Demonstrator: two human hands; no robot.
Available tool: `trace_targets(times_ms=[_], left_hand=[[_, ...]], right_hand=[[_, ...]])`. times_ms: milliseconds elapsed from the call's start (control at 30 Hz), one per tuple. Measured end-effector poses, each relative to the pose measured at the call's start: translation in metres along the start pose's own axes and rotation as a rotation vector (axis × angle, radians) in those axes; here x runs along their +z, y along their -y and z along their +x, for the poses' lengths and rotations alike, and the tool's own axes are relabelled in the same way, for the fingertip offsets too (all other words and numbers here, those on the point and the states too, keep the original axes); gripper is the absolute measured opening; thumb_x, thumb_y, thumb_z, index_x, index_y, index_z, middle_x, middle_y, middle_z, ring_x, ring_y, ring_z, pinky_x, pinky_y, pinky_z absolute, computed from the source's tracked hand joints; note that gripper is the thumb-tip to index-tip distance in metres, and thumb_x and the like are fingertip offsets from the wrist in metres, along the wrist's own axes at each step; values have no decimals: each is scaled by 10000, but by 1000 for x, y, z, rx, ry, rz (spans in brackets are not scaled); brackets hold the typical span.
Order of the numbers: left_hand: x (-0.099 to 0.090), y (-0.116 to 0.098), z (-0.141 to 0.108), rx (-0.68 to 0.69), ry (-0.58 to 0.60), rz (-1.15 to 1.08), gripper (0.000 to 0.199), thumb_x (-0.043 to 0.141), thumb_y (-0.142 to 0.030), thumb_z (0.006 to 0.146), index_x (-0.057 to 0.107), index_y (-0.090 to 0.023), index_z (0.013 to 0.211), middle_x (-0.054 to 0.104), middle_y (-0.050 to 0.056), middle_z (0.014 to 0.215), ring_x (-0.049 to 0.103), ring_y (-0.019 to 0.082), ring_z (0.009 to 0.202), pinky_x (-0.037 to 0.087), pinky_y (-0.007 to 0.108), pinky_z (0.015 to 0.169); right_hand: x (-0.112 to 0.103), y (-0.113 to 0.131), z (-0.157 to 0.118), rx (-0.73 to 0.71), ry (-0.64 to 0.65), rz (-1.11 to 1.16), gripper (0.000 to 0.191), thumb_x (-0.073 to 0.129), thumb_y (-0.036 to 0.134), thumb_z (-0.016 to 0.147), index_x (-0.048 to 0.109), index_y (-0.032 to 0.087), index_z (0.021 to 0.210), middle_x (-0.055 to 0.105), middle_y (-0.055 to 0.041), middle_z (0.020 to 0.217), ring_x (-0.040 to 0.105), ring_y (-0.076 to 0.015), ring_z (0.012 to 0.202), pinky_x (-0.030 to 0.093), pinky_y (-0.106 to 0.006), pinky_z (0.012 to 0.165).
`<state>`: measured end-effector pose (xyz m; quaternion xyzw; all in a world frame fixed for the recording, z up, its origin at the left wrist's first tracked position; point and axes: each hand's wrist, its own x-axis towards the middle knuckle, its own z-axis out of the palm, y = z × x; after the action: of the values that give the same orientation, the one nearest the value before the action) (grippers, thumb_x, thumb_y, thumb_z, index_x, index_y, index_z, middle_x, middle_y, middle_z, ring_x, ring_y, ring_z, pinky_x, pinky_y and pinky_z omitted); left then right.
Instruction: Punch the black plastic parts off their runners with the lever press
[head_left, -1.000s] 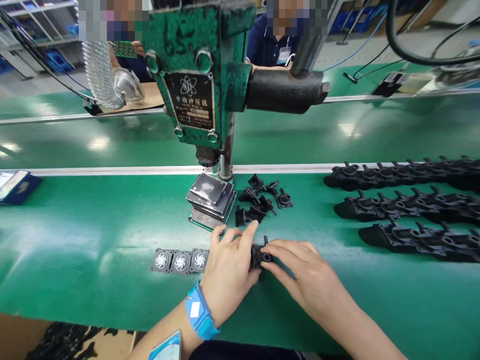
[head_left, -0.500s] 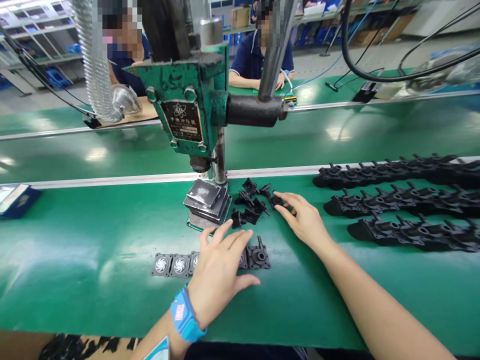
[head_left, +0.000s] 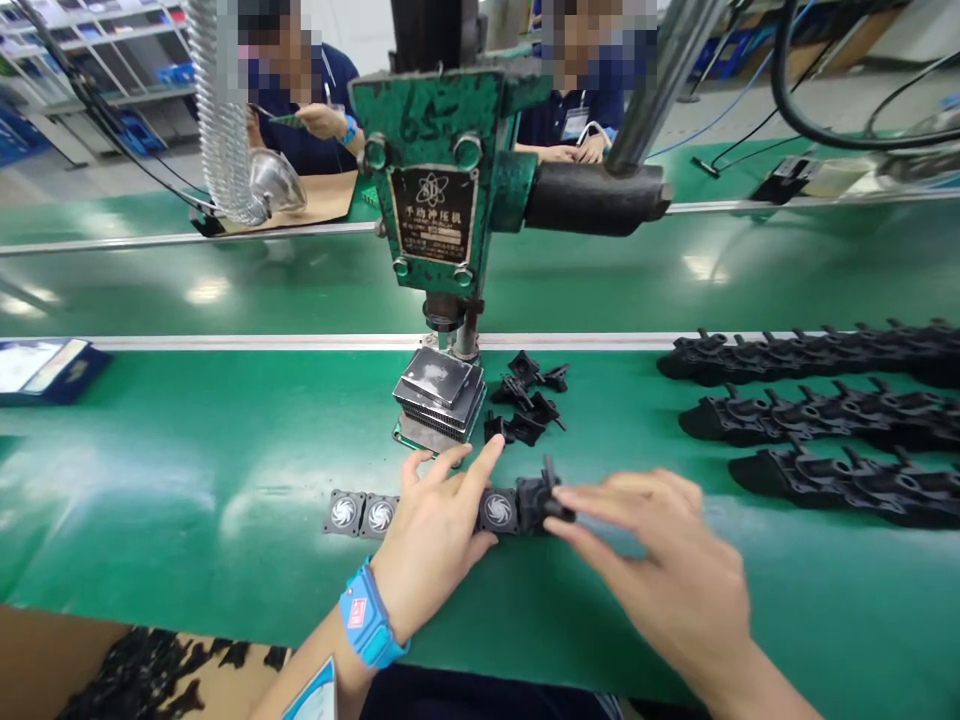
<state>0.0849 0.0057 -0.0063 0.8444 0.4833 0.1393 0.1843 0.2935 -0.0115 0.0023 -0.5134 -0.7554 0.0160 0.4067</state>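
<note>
Green worktable (head_left: 225, 440) is carrying swirl-faced plates (head_left: 497, 512). At the row's right end, the right hand (head_left: 667, 565) is pinching a blurred black fitting (head_left: 534, 504), apparently aligning it; the left hand (head_left: 435, 545) is lying spread over the plates. Release is calling for square seating.

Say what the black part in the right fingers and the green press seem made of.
Black part: probably matte molded plastic, uniformly dark, though blur leaves it open.
Green press: likely painted metal, slightly glossy, with dark chips along its edges.
</note>
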Motion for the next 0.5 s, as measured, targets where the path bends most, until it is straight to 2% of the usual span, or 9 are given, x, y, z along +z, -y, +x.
trace_targets(times_ms=[100,267,500], left_hand=[[1,0,0,-7,6,-33,1045,737,-71,760,59,-225,1539,733,55,1054,509,298,1272,253,524,1042],[2,-1,0,-22,-6,-59,1103,732,-44,737,-12,-208,1535,721,46,1070,550,273,1178,254,502,1031],[5,-1,1,-39,-23,-53,1072,722,-44,716,39,-186,1530,713,43,1056,568,271,1092,267,500,1027]], right_hand=[[17,16,-4,-39,26,79,67,639,301,920,698,272,907,730,59,795,630,-112,761,353,-323,831],[38,11,-7,-63,55,117,93,618,290,936,698,254,903,736,61,816,622,-108,781,309,-328,853],[35,16,-5,-143,74,24,107,590,217,948,678,221,886,730,52,795,619,-108,773,288,-319,828]])
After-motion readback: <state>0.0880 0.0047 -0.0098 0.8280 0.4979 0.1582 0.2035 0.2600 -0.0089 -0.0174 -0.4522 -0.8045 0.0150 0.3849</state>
